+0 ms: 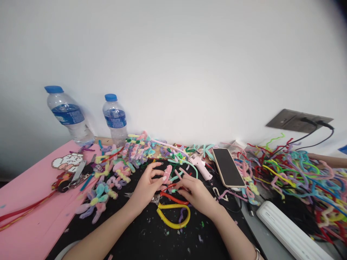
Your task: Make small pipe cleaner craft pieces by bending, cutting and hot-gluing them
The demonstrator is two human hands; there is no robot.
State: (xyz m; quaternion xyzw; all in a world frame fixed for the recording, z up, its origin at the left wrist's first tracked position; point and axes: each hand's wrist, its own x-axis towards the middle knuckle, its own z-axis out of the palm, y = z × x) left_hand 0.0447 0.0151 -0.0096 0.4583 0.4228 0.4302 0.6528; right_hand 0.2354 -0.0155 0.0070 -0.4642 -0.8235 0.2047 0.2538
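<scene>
My left hand [148, 186] and my right hand [193, 191] meet over a black mat [141, 234]. Together they pinch a small pink pipe-cleaner piece [168, 173] held upright between the fingertips. My left thumb and forefinger close on it while the other left fingers spread out. The fingers of my right hand curl in toward the same piece. Just below the hands lie pliers with red and yellow handles [173, 211]. A pile of finished pastel pipe-cleaner shapes [121, 169] lies left of the hands.
Two water bottles [69, 115] [115, 119] stand by the wall at the back left. A pink board [29, 202] carries keys [73, 177]. A pink glue gun [200, 166], a phone [227, 168], a white power strip [290, 233] and a tangle of loose pipe cleaners [295, 177] lie right.
</scene>
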